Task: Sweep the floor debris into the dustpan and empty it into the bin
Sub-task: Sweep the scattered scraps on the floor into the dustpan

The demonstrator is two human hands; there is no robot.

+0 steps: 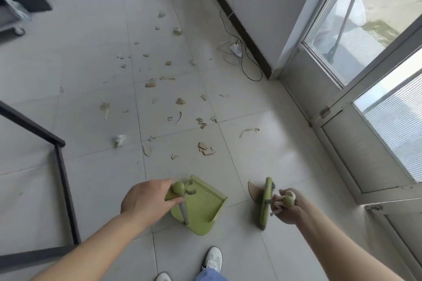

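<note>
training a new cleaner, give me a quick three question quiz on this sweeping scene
1. True or false: the dustpan already holds debris.
2. Fill in: the right hand grips the handle of the ____.
3. Where does most debris lie? A ahead of the dustpan B behind the person C outside the door

Key: 1 false, the pan looks empty. 2 broom. 3 A.

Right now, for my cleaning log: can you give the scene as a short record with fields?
left hand: grips the handle of the green dustpan
right hand: grips the handle of the green broom
pan: looks empty
debris: scraps scattered over the tiled floor ahead, unswept
</note>
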